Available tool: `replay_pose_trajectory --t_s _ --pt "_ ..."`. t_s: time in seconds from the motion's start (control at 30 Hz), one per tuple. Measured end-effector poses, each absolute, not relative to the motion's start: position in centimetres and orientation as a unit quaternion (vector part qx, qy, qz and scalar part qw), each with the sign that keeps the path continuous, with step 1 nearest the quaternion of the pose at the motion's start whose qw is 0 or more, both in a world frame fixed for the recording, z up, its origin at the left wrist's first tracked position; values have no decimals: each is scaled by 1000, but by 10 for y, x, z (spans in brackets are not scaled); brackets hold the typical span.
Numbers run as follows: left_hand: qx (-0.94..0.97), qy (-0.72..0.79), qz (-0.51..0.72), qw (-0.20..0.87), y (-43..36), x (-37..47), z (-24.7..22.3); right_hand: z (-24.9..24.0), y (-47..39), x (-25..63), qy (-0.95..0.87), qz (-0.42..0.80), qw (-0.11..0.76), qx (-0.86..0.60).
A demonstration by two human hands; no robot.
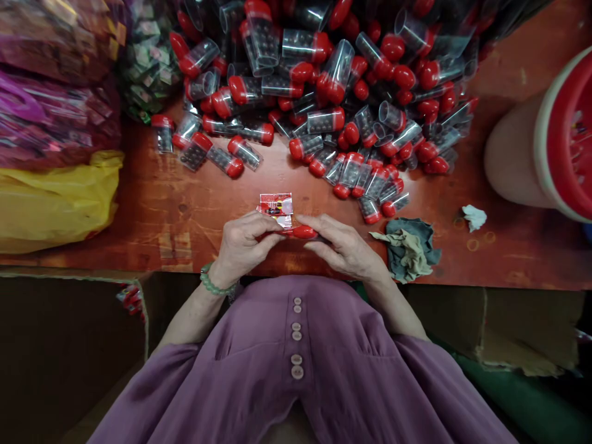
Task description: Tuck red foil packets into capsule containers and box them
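Bags of small packets (60, 120) at the far left of the reddish counter (208, 203), with a yellow bag (58, 200) just in front and a greenish bag of packets (150, 74) farther back to the right. Near the front edge, left hand (240, 243) with grip pressed together at the near end of printed red packets (276, 203); exact contact hidden by the fingers. Best to keep that pinch light and close to the edge, so as not to crease the print. Just to the right, between the hands, a red-capped tube (304, 232) lying sideways, cap toward the left hand; right hand (345, 246) with grip pinching the tube between thumb and fingers, clear body mostly hidden. Keep both hands level and pressure even, to prevent rolling. Beyond, a heap of similar tubes (324, 117) with dark beads inside, spread mostly toward the right; wise to work well short of those. Farther right, a crumpled grey-green cloth (411, 246), then a white scrap (474, 217) near thin rubber bands (472, 245), and at the far right a pale bucket (518, 148) with a red top.
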State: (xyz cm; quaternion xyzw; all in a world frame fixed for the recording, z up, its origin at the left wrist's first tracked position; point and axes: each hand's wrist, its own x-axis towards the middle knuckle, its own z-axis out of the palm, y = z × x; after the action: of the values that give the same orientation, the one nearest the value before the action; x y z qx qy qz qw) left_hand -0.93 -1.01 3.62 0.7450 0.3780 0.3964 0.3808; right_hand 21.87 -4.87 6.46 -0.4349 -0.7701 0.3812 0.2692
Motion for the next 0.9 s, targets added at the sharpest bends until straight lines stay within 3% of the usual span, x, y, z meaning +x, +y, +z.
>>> replay_pose_trajectory --t_s 0.6,0.73,0.9 --pt "726 391 322 466 -20 -11 21 70 -36 221 -796 416 1 -441" --pt "718 392 303 489 -21 -13 19 69 -33 219 -791 436 7 -429" --pt "673 415 264 553 -18 -16 19 60 -28 219 -757 501 107 -406"
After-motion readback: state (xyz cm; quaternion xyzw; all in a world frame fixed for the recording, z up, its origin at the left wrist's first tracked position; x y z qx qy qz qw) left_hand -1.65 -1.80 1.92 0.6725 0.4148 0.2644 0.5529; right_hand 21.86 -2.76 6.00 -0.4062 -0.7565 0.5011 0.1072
